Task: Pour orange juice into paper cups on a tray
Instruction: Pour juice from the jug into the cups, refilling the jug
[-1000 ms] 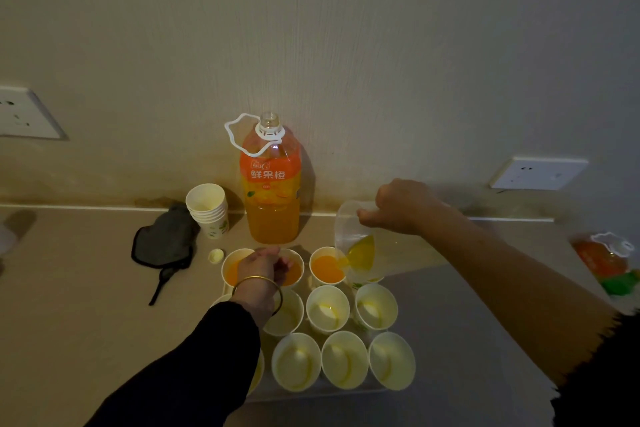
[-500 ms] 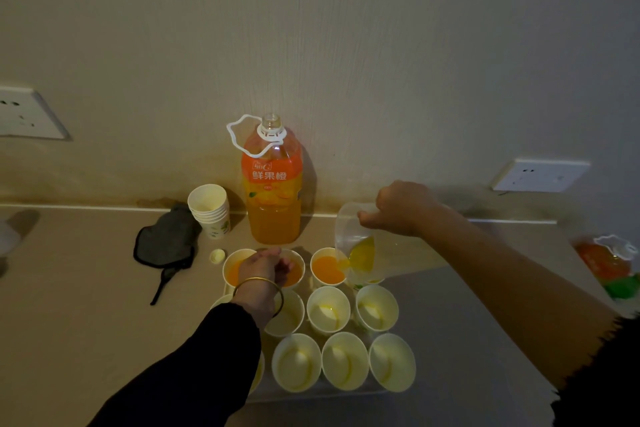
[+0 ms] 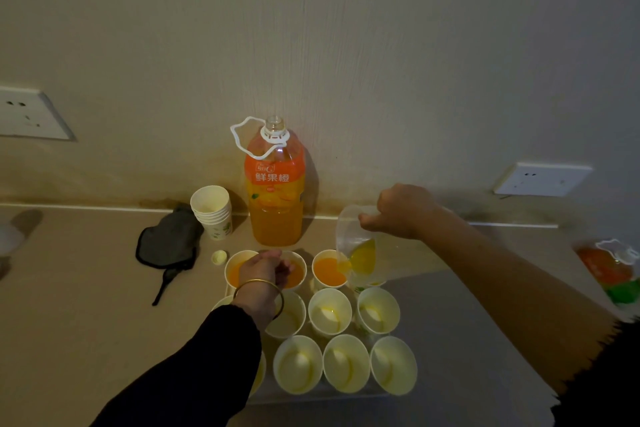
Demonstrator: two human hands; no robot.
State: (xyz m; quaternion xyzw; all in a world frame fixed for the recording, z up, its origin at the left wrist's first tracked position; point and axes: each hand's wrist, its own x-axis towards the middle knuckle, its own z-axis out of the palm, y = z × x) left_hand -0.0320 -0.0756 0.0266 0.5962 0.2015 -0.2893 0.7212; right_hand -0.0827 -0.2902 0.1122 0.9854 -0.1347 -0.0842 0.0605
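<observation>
Right of centre in the frame, the right hand [image 3: 401,210] has its grip clamped on the upper rim of a clear plastic jug [image 3: 360,253]. The jug is tipped toward the left, and the orange juice [image 3: 363,256] inside has pooled at the lowered lip. That lip sits right over the rim of a filled paper cup [image 3: 327,272] in the back row of a clear tray [image 3: 311,397] on the counter [image 3: 86,305]. The left hand [image 3: 265,270], wearing a gold bangle [image 3: 258,286], reaches in from the lower left. Its fingers curl down onto the adjoining rims of two more juice-filled cups [image 3: 233,272]; whether the grip pinches a rim or only rests there I cannot tell. In front of these, toward the bottom of the frame, stand two rows of empty cups [image 3: 346,362], some partly hidden under the dark sleeve [image 3: 194,367]. Behind the tray, against the wall, stands an uncapped orange juice bottle [image 3: 275,191]. To its left are a stack of paper cups [image 3: 213,211], a small bottle cap [image 3: 219,256] and a dark pouch [image 3: 169,243]. Another bottle [image 3: 613,270] lies at the right edge.
</observation>
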